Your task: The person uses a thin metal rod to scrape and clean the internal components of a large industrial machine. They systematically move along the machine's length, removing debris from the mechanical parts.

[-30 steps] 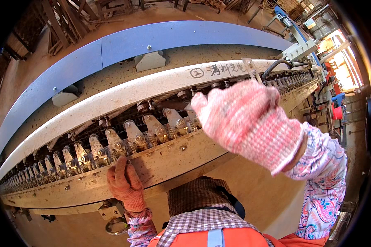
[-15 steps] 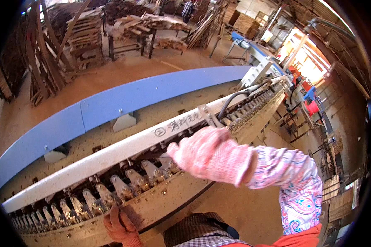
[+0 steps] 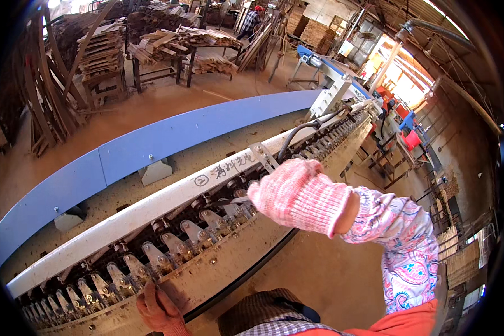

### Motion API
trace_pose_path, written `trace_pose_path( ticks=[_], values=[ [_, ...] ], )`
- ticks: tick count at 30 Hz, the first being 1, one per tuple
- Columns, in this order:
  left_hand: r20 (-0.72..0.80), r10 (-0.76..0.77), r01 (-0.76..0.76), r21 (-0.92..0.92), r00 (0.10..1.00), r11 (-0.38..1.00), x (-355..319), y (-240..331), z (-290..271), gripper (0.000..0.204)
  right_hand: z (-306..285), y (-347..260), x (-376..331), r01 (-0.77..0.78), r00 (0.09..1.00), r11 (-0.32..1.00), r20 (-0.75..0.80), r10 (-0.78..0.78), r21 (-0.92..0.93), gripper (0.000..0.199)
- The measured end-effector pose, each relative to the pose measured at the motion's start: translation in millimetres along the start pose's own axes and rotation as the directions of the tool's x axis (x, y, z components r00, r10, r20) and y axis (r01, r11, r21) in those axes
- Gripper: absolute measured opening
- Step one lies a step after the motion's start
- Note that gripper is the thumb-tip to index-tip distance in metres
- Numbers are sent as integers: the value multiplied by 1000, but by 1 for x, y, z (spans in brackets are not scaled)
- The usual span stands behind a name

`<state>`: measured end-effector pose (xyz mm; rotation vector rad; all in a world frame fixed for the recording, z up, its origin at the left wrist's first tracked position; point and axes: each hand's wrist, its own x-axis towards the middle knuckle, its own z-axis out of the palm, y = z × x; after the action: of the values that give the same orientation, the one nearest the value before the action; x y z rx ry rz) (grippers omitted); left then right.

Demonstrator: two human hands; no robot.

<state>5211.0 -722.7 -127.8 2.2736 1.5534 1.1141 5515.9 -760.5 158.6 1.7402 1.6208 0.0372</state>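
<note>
A long machine bed carries a row of small metal levers point(image 3: 174, 245) with bolts, under a long white rail point(image 3: 123, 208) with handwritten marks. My right hand point(image 3: 299, 194), in a pink knit glove, is closed in a fist above the row, close to the rail's metal bracket point(image 3: 263, 155). A thin grey metal piece point(image 3: 234, 200) shows beside its fingertips; whether the fist grips it I cannot tell. On the dusty near ledge point(image 3: 207, 273) rests my left hand point(image 3: 159, 309), in an orange-red glove, its fingers stretched toward the lever bases and holding nothing visible.
Beyond the rail runs a curved blue guard panel point(image 3: 168, 130) on small white brackets. A black cable point(image 3: 293, 134) loops over the rail. Stacked wood strips point(image 3: 102, 53) and loaded benches stand at the back, with a person point(image 3: 251, 22) among them. A red bucket point(image 3: 411, 140) is at the right.
My right fist has moved right along the row and slightly farther away. My left hand stays at about the same spot on the ledge. The whole view has shifted a little.
</note>
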Motion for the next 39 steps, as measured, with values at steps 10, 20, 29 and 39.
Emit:
trace_pose_path(
  ticks=[10, 20, 29, 39],
  values=[
    [-44, 79, -82, -66, 996, 994, 2, -12, 11, 28, 61, -31, 6, -15, 954, 987, -296, -34, -161, 14],
    [0, 8, -8, -149, 1000, 989, 4, -1, 6, 28, 42, 4, -8, -87, 989, 979, -134, 62, -185, 34],
    [52, -25, 31, -121, 998, 992, 6, 13, 3, 26, 41, -11, -7, -93, 974, 996, 209, 91, -5, 19],
    [63, -11, 22, -169, 998, 985, 3, -1, 8, 28, 89, 27, 9, -143, 982, 989, 117, 146, -33, 34]
  ],
)
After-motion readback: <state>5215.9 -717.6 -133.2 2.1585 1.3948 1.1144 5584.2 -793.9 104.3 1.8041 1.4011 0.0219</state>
